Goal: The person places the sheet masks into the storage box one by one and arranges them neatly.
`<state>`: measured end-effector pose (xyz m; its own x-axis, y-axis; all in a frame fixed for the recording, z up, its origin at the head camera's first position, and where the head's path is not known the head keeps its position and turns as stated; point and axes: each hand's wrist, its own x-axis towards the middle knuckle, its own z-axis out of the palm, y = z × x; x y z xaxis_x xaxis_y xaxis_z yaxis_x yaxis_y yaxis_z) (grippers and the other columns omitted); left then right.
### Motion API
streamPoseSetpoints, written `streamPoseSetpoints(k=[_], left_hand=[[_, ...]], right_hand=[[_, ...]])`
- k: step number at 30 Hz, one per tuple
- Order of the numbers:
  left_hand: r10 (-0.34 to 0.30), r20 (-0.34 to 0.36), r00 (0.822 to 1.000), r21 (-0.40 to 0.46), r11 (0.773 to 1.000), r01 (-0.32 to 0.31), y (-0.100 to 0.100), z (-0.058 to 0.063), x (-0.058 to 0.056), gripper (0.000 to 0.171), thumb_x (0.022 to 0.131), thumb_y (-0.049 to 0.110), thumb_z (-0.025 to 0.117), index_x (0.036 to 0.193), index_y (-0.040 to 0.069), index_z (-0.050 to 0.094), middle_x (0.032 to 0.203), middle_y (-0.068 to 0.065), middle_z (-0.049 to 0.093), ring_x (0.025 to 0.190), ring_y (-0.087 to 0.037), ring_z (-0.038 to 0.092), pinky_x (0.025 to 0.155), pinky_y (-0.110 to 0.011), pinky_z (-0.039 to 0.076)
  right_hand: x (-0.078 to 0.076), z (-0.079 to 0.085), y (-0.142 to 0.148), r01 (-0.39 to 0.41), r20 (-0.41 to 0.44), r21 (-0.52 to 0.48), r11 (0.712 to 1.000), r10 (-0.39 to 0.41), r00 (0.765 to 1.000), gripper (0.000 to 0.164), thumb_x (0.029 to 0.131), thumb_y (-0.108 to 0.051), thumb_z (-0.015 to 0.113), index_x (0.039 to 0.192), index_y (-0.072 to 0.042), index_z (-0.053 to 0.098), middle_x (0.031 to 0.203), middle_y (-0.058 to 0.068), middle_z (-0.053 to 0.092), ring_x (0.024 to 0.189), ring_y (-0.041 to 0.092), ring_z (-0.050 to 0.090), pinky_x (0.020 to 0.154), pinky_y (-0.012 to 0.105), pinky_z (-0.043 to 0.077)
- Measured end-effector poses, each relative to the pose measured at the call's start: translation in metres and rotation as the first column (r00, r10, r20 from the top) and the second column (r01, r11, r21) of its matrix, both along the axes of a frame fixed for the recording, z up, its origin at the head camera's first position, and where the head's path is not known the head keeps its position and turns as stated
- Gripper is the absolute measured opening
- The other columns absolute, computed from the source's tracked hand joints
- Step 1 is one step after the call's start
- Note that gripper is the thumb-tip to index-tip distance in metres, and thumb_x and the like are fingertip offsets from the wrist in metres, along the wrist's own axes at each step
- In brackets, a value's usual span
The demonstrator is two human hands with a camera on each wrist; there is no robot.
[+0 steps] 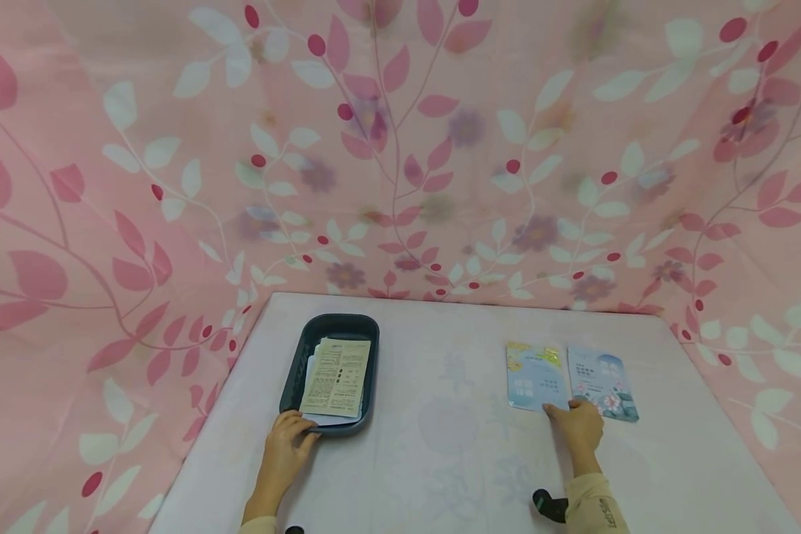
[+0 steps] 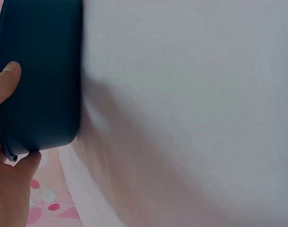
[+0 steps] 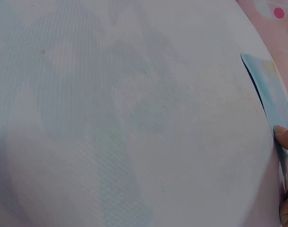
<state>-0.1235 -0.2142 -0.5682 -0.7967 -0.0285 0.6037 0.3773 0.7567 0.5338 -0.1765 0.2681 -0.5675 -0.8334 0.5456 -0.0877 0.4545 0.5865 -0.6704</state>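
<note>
My left hand [image 1: 287,452] grips the near left corner of a dark blue-green plastic tray [image 1: 371,371]. In the left wrist view, the thumb [image 2: 10,78] presses on the tray's outer wall. A printed yellowish sheet [image 1: 337,374] lies on white papers inside the tray. On the right, my right hand [image 1: 579,429] pinches the near right corner of a light blue booklet [image 1: 534,374] with yellow flowers. In the right wrist view its thumb [image 3: 285,137] lies on the booklet's edge; the other fingers are partly cut off. A second blue booklet [image 1: 604,382] with pink flowers lies just right of it.
A white cloth [image 1: 440,371] with faint print covers the table. Pink floral curtains [image 1: 400,148] hang behind and at both sides. A small black object [image 1: 549,506] shows beside the right sleeve.
</note>
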Motion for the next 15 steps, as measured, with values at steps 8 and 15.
streamPoseSetpoints(k=[8,15], left_hand=[[0.007,0.002,1.0,-0.008,1.0,-0.007,0.0,0.0,0.0,0.029,0.052,-0.014,0.082,0.072,0.002,0.069,0.074,-0.003,0.066,0.087,-0.028,0.059,0.08,-0.033,0.043],[-0.007,-0.027,1.0,-0.006,1.0,0.006,-0.001,-0.002,0.0,0.029,0.052,-0.014,0.083,0.072,0.002,0.069,0.073,-0.003,0.066,0.087,-0.03,0.059,0.082,-0.029,0.042]], right_hand=[[0.0,0.003,0.006,-0.036,-0.013,-0.082,0.996,0.035,0.999,0.038,0.08,-0.015,0.069,0.1,0.015,0.057,0.089,0.028,0.062,0.075,0.037,0.06,0.064,0.043,0.049],[-0.001,0.002,0.022,-0.064,-0.013,-0.42,0.905,0.064,0.998,0.043,0.081,-0.009,0.064,0.109,0.021,0.051,0.055,-0.001,0.062,0.05,0.006,0.059,0.049,0.018,0.048]])
